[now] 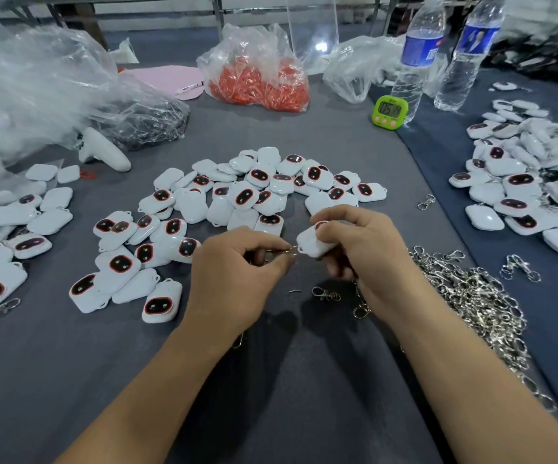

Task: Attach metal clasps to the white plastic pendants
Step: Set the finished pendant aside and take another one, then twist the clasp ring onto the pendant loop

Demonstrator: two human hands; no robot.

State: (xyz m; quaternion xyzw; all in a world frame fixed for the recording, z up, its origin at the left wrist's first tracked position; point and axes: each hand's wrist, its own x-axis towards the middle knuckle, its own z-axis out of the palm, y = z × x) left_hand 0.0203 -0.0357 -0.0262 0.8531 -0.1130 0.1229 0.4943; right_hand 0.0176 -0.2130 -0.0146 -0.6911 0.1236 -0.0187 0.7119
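Note:
My right hand (358,242) grips a white plastic pendant (311,243) above the middle of the table. My left hand (237,272) pinches a metal clasp (282,252) whose ring meets the small loop at the pendant's left corner. Most of the clasp is hidden inside my fingers. Several loose white pendants (237,192) with dark oval faces lie spread in an arc just beyond my hands. A heap of silver clasps (471,296) lies to the right of my right wrist.
Pendants with clasps pile up at the far right (525,182) and at the left edge (0,236). A bag of orange pieces (261,82), clear plastic bags (36,82), a green timer (389,112), two water bottles (418,58) and a white controller (103,150) stand behind.

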